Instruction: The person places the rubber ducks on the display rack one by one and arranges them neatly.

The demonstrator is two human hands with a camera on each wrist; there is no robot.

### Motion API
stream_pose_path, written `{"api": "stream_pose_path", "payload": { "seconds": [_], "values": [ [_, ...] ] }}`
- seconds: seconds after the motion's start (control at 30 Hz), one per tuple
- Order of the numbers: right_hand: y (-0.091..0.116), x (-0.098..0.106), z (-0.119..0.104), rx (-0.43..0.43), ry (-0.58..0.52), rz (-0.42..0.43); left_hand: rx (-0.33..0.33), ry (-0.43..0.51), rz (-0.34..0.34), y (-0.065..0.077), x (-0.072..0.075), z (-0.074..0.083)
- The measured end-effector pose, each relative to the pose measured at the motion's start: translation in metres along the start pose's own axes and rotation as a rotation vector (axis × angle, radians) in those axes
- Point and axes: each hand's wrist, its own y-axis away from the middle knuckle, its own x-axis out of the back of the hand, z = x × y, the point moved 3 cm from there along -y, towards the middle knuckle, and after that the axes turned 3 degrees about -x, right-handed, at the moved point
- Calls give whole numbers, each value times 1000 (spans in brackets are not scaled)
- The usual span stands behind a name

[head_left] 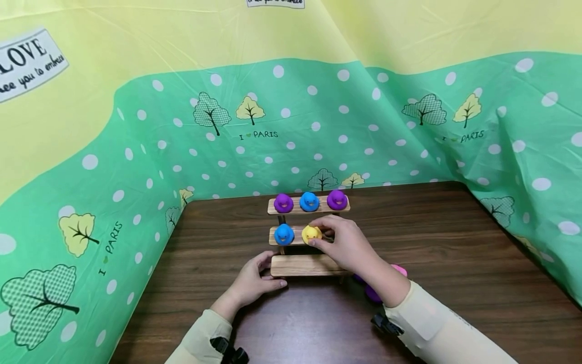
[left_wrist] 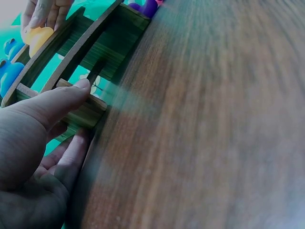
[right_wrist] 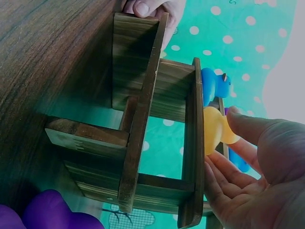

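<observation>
A three-tier wooden shelf stand (head_left: pixel 305 265) stands on the table. My right hand (head_left: pixel 347 245) pinches a yellow rubber duck (head_left: pixel 311 234) between thumb and fingers, at the middle of the second tier. In the right wrist view the yellow duck (right_wrist: pixel 217 131) touches that tier's board. To its left on the same tier sits a blue duck (head_left: pixel 284 234). The top tier carries a purple duck (head_left: pixel 284 203), a blue duck (head_left: pixel 309 201) and another purple duck (head_left: pixel 337 200). My left hand (head_left: pixel 254 280) grips the stand's lower left end, thumb in front, as the left wrist view shows.
Beside the stand's right end, partly hidden under my right forearm, lie purple ducks (head_left: pixel 373 294) and a pink one (head_left: pixel 399 269). Dark wooden table (head_left: pixel 454 242) surrounds the stand. A green and yellow printed cloth (head_left: pixel 291 126) hangs behind and along both sides.
</observation>
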Motion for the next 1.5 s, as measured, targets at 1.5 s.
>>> {"api": "stream_pose_path", "payload": {
  "seconds": [1.5],
  "values": [
    [28, 32, 24, 49, -1, 80, 9, 5, -2, 0, 0, -2]
  ]
}}
